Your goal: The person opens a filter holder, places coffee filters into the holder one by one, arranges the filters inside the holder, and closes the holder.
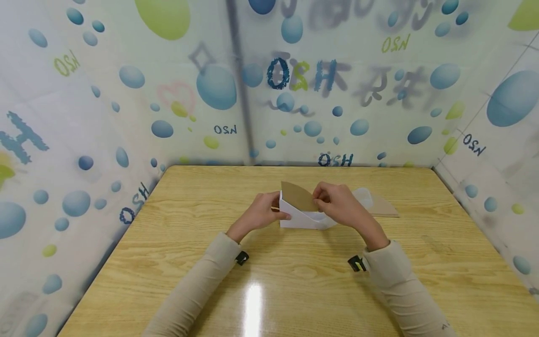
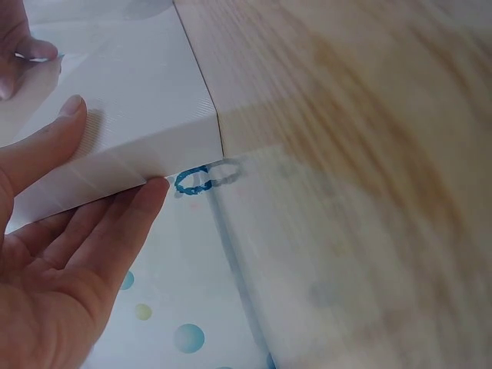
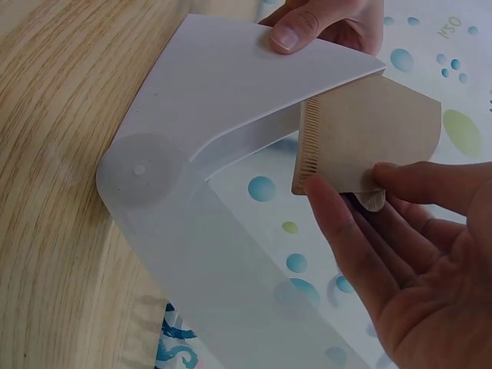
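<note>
Backdrop (image 1: 285, 102): bubble-print sheet w/ H2O lettering, well beyond both grips.
Bench (image 1: 294, 290): wood grain, running under both grips.
White box (image 1: 296, 217): between the grips, tall end at L grip, low end toward R grip. Mouth is uncovered rn.
Clear lid (image 3: 231, 277): looks pivoted on a round joint at the box's low end, near R grip. Imo a bumped wrist could swing it into the papers.
R grip (image 1: 338, 201): thumb + fingers pinching the brown stack by one edge, not the whole thing.
L grip (image 1: 267, 210): pinching the box's tall end, thumb one side, fingers the other. If it eases off, box could prob skid or tip bc R grip is working right against it. Squeeze too hard & the walls might bow in.
Brown stack (image 1: 296, 196): fan-shaped papers, filters prob, just L of R grip's fingertips, standing up out of the box mouth. Bottom's hidden by the front wall so can't tell how deep. Risk: edge-only hold = sheets fanning out, or a corner catching the rim & creasing.
Spare wedge (image 1: 385, 208): more brown paper, flat on the bench just beyond R grip; a careless elbow/wrist could shove it.
</note>
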`<state>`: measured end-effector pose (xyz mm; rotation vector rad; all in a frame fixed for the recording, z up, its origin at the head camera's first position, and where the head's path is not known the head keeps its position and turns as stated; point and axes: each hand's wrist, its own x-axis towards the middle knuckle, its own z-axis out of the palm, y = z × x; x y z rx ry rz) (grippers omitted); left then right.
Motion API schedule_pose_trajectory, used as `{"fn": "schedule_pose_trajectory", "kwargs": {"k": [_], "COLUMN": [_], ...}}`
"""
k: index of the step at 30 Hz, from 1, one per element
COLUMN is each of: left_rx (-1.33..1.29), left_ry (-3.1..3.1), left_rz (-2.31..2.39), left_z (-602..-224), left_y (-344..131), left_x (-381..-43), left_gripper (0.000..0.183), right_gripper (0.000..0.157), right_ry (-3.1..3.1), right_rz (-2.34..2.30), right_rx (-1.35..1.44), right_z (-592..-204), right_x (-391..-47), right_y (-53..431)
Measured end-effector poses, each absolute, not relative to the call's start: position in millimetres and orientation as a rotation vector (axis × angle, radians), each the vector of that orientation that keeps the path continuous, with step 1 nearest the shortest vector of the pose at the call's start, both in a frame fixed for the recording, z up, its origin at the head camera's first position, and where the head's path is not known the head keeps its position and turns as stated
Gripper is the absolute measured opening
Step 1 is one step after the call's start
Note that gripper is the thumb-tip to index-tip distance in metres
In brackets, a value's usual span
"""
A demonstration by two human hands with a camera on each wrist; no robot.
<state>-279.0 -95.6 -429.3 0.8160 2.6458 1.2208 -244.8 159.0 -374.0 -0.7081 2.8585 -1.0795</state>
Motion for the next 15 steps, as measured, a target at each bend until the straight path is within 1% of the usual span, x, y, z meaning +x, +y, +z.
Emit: {"fn": "schedule_pose_trajectory", "kwargs": {"k": [15], "left_rx": [0.813], "left_ry": [2.644], "left_rz": [1.230], "left_z": [-429.2], "left_y": [-95.9], "left_x": [-278.7], "left_gripper": [0.040], "right_gripper": [0.007], "right_ry": [2.844], "right_rz": [-1.055], "right_rx": [-0.756], "right_z": [-379.1], "right_x": [-247.6], "right_y": [159.6]}}
